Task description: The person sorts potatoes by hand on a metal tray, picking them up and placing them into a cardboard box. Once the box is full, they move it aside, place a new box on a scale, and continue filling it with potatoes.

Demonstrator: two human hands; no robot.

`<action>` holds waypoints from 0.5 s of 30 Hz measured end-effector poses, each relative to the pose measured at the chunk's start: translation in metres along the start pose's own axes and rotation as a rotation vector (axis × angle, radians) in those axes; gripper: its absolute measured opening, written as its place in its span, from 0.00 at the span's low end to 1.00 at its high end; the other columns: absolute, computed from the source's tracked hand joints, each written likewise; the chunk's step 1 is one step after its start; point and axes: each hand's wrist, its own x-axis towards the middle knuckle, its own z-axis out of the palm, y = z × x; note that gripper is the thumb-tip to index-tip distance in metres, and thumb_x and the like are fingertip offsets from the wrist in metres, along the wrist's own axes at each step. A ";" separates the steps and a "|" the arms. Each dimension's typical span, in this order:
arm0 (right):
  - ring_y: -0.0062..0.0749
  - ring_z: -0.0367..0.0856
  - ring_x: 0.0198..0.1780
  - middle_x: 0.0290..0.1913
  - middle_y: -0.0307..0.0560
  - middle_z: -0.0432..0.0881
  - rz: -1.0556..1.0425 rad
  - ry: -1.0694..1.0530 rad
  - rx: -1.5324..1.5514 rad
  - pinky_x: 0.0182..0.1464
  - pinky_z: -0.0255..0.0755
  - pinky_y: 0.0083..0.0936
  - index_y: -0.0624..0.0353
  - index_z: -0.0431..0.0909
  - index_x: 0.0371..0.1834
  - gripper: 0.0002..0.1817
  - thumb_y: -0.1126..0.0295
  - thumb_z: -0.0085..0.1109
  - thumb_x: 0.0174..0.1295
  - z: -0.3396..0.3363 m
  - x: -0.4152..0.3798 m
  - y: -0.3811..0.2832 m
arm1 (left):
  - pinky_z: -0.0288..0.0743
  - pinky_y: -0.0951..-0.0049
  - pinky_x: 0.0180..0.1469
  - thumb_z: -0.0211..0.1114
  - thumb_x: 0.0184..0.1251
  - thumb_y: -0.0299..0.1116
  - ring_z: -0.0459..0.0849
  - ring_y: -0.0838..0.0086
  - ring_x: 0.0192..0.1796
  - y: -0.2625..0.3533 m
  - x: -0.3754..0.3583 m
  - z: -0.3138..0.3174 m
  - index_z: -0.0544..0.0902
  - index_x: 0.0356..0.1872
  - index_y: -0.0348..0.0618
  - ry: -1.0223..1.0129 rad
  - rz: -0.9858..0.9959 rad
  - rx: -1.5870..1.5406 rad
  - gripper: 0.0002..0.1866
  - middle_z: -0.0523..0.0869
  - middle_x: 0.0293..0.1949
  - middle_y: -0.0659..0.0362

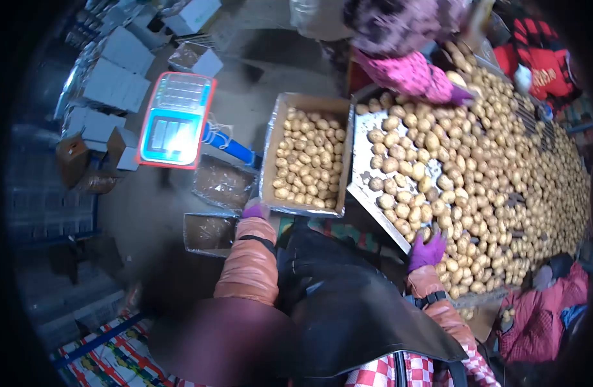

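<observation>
The right hand (428,250) reaches among loose potatoes (464,193) on the near left edge of the bench (381,211); I cannot tell whether it grips one. Well apart, the left hand (256,208) is at the near left corner of a partly filled box (316,103), its grip unclear. Picking potatoes seems in hand; the next move calls for a secure grasp. Farther off is a co-worker's hand (462,96).
</observation>
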 end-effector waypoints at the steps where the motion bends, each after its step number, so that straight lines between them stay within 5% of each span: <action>1: 0.63 0.64 0.70 0.70 0.71 0.65 -0.017 0.025 -0.004 0.72 0.57 0.50 0.58 0.73 0.65 0.32 0.54 0.62 0.60 0.001 -0.001 0.002 | 0.79 0.59 0.47 0.63 0.69 0.41 0.85 0.60 0.45 0.013 -0.002 -0.008 0.82 0.55 0.49 -0.003 0.175 0.545 0.17 0.86 0.45 0.62; 2: 0.64 0.64 0.70 0.70 0.71 0.65 -0.040 0.050 0.001 0.72 0.57 0.50 0.58 0.73 0.65 0.31 0.54 0.62 0.60 0.003 0.000 0.001 | 0.79 0.62 0.45 0.64 0.67 0.39 0.85 0.62 0.41 0.028 -0.010 -0.005 0.83 0.52 0.47 0.103 0.412 0.220 0.15 0.87 0.41 0.61; 4: 0.63 0.64 0.70 0.69 0.70 0.66 -0.024 0.061 0.043 0.71 0.58 0.51 0.58 0.74 0.63 0.30 0.56 0.64 0.59 -0.003 0.001 -0.008 | 0.80 0.68 0.43 0.64 0.66 0.35 0.86 0.65 0.40 0.134 -0.074 -0.020 0.84 0.50 0.42 0.064 0.439 -0.456 0.14 0.87 0.39 0.58; 5: 0.63 0.65 0.70 0.69 0.70 0.66 -0.036 0.072 0.043 0.71 0.58 0.50 0.58 0.74 0.63 0.30 0.57 0.64 0.59 -0.002 -0.001 -0.006 | 0.80 0.70 0.43 0.64 0.66 0.33 0.86 0.67 0.42 0.176 -0.090 -0.006 0.83 0.52 0.41 -0.078 0.227 -0.787 0.15 0.87 0.41 0.56; 6: 0.63 0.65 0.70 0.69 0.70 0.66 -0.053 0.087 0.045 0.71 0.59 0.50 0.58 0.74 0.64 0.30 0.57 0.65 0.59 -0.001 0.000 -0.004 | 0.80 0.73 0.46 0.64 0.66 0.32 0.87 0.69 0.45 0.190 -0.087 0.025 0.81 0.55 0.37 -0.011 0.566 -0.445 0.18 0.87 0.44 0.54; 8: 0.62 0.65 0.69 0.69 0.69 0.66 -0.058 0.101 0.049 0.71 0.59 0.50 0.58 0.74 0.64 0.30 0.58 0.65 0.59 0.000 0.000 -0.004 | 0.78 0.70 0.53 0.68 0.63 0.34 0.85 0.63 0.49 0.253 -0.161 0.011 0.79 0.58 0.36 -0.602 0.424 -0.810 0.23 0.85 0.46 0.52; 11: 0.62 0.66 0.69 0.70 0.68 0.66 -0.032 0.098 0.048 0.71 0.59 0.50 0.57 0.74 0.64 0.30 0.58 0.65 0.58 0.004 -0.001 -0.001 | 0.73 0.59 0.62 0.73 0.58 0.39 0.78 0.55 0.61 0.216 -0.132 0.034 0.71 0.69 0.43 0.160 0.825 -0.472 0.36 0.77 0.60 0.44; 14: 0.61 0.65 0.70 0.70 0.66 0.67 0.017 0.099 0.028 0.72 0.58 0.50 0.57 0.74 0.65 0.31 0.57 0.65 0.59 0.005 -0.004 -0.004 | 0.59 0.49 0.73 0.75 0.51 0.54 0.60 0.48 0.75 0.166 -0.100 0.027 0.58 0.77 0.49 0.218 0.529 -0.058 0.53 0.60 0.74 0.42; 15: 0.60 0.64 0.71 0.70 0.66 0.66 0.033 0.088 0.030 0.73 0.56 0.49 0.58 0.73 0.66 0.31 0.57 0.64 0.61 0.003 -0.004 -0.007 | 0.54 0.46 0.74 0.76 0.48 0.56 0.55 0.46 0.77 0.166 -0.108 0.025 0.55 0.78 0.51 0.089 0.549 0.103 0.57 0.56 0.76 0.43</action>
